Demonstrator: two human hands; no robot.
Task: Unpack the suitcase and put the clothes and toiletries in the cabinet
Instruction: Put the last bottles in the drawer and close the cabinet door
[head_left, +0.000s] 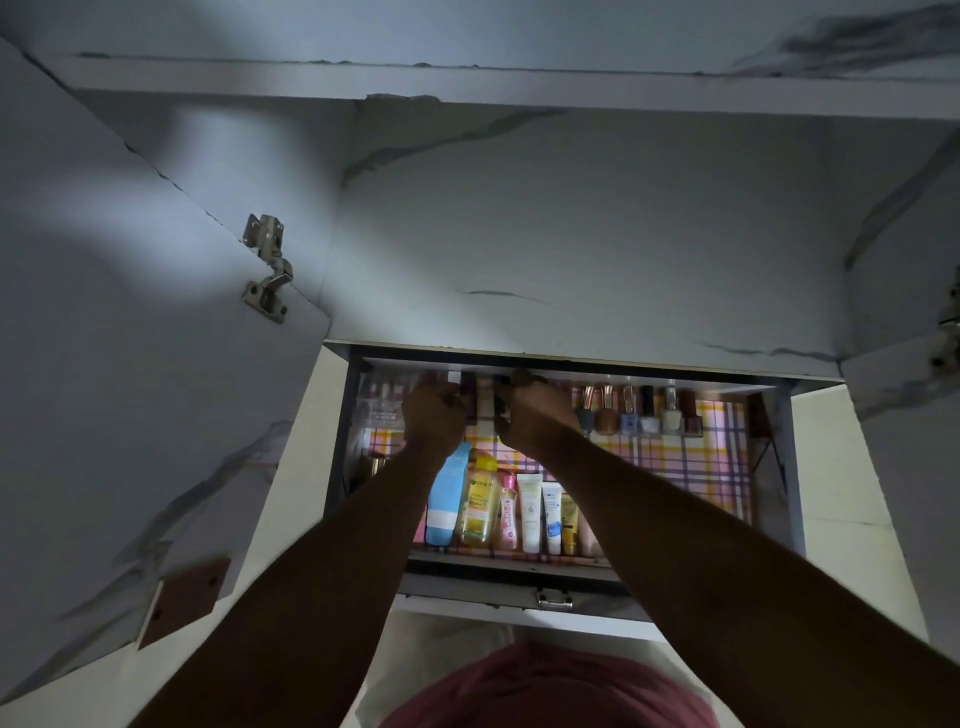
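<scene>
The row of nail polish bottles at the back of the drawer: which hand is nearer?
Right. The right hand is just left of the nail polish bottles, nearly beside them; the left hand is farther left, beyond the right hand.

Dim room, marble-look wall (571, 218), pale floor (857, 467)

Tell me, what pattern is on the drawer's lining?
A plaid check of pink, yellow and purple lines on the drawer lining, seen in the head view.

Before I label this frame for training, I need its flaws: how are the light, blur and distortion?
Head view: dim overall, with a bright patch on the open cabinet door; the forearms are near-silhouettes; both hands look soft at the drawer back, where small items are hard to read; wide-angle bending shows in the cabinet edges.
</scene>
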